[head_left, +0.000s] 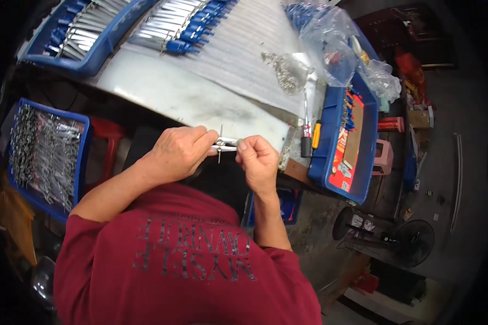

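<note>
My left hand (180,150) is closed on one end of a silver bow compass (225,145) in front of the table edge. Across the two metal legs runs a thin rod, standing upright in the picture. At the other end, my right hand (259,162) pinches the legs between thumb and fingers. The parts inside both grips are hidden. Just beyond my hands lies the white tabletop (162,89). Farther back, a row of silver compasses with blue parts (176,27) rests on a pale foam sheet (244,65).
Blue trays of metal parts stand at the upper left (84,65) and lower left (81,157). Right of me are a blue bin (366,157), a black-and-red marker (306,142) and a plastic bag of small metal pieces (290,73). A fan (412,242) stands at the right.
</note>
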The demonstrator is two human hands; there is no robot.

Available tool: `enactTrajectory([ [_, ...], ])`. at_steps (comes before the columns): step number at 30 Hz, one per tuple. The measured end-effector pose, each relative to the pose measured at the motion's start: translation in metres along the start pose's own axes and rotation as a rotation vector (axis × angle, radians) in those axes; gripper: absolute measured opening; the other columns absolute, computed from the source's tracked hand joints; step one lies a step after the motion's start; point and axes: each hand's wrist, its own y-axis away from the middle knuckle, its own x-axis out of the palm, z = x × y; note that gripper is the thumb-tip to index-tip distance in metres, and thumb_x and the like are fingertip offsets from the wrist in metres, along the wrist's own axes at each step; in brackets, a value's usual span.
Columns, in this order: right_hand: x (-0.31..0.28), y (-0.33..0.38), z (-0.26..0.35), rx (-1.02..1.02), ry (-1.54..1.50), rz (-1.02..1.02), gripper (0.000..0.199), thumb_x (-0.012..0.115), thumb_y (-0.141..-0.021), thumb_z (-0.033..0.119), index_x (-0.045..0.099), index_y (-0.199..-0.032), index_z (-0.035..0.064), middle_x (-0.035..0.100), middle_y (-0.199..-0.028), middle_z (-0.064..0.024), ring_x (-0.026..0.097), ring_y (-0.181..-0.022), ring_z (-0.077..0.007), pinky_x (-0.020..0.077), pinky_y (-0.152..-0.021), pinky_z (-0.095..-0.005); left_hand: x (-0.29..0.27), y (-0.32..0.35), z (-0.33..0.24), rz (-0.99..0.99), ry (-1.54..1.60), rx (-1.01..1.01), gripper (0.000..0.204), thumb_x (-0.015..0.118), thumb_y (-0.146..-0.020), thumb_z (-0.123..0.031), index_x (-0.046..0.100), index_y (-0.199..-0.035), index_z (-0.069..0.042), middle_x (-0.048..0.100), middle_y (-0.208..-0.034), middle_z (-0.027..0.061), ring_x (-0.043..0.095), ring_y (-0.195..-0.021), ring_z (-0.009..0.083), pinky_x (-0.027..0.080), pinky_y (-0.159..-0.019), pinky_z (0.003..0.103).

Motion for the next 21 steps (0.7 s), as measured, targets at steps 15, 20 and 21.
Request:
enactTrajectory([
  [15, 0.001, -0.016, 0.004, 0.024, -0.061, -0.061, 0.018, 0.054, -0.085, 0.014, 0.052, -0.072, 0.0019, 0.048, -0.060, 0.0022, 0.041, -0.054, -0.0041, 0.0334, -0.049, -0.0183, 0.007, -0.017, 0.012, -0.022, -0.029, 0.017, 0.023, 0.062, -0.070, -0.009, 0.049, -0.089, -0.002, 0.045, -0.064, 0.0095, 0.050, -0.055, 0.0270, 0.039, -0.047, 0.036],
  [20, -0.003, -0.028, 0.001, 0.004, -0.019, -0.036, 0.018, 0.055, -0.085, 0.015, 0.052, -0.073, 0.0031, 0.048, -0.058, 0.0022, 0.039, -0.051, -0.0034, 0.0311, -0.046, -0.0175, 0.009, -0.021, 0.021, -0.023, -0.032, 0.026, 0.023, 0.061, -0.071, -0.009, 0.049, -0.089, -0.003, 0.045, -0.063, 0.0097, 0.049, -0.055, 0.0270, 0.039, -0.047, 0.036],
  [21, -0.004, -0.032, 0.000, -0.003, 0.000, -0.032, 0.016, 0.055, -0.085, 0.016, 0.052, -0.073, 0.0045, 0.049, -0.057, 0.0021, 0.038, -0.047, -0.0028, 0.0288, -0.042, -0.0167, 0.009, -0.024, 0.023, -0.027, -0.040, 0.035, 0.023, 0.061, -0.071, -0.009, 0.049, -0.089, -0.003, 0.045, -0.063, 0.0097, 0.049, -0.055, 0.0269, 0.039, -0.047, 0.036],
])
